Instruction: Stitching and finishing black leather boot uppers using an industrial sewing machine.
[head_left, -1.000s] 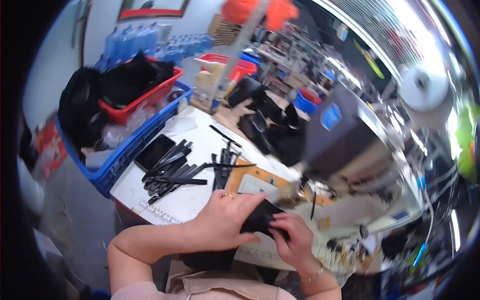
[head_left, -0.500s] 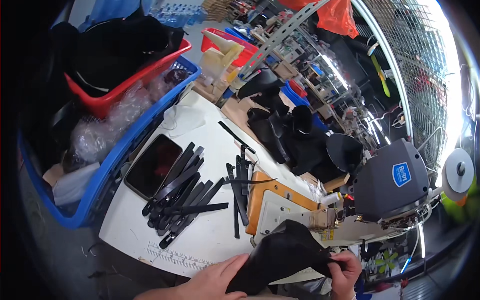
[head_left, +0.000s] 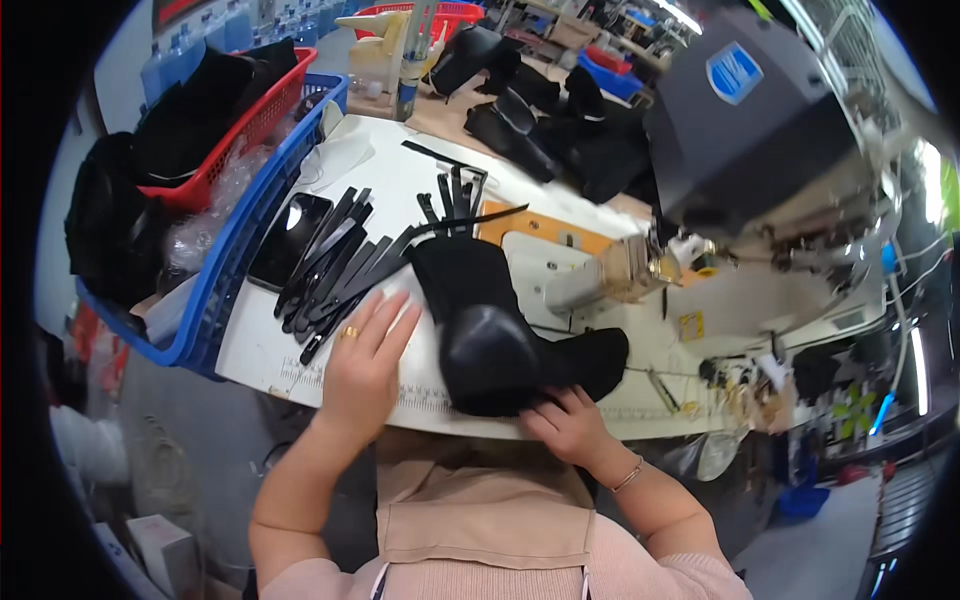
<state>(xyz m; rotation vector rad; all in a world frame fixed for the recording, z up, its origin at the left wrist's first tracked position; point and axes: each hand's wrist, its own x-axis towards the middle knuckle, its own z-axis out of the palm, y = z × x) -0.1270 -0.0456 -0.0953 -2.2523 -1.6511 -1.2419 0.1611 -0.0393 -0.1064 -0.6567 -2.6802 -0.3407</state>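
Far left of the table (head_left: 300,350) stands a blue crate (head_left: 225,275) with a red basket (head_left: 240,125) of dark cloth inside it. Just right of the crate, on the table's left part, lies a dark phone (head_left: 290,240), and beside that a fan of black straps (head_left: 345,265) spread flat across the white top. The left hand (head_left: 365,360) rests palm down on the table near the front edge, fingers spread wide and holding nothing, its fingertips close to the lower ends of the straps; a ring shows on one finger. Right of that hand, at the table's front middle, lies a black boot upper (head_left: 500,335), its shaft pointing toward the straps and its rounded heel part toward the edge. The right hand (head_left: 565,425) sits at the table's front edge with fingers curled onto the lower rim of the boot upper, gripping it. Behind the boot, toward the table's right, stands a sewing machine (head_left: 740,140), with more black pieces (head_left: 560,130) piled at the table's back
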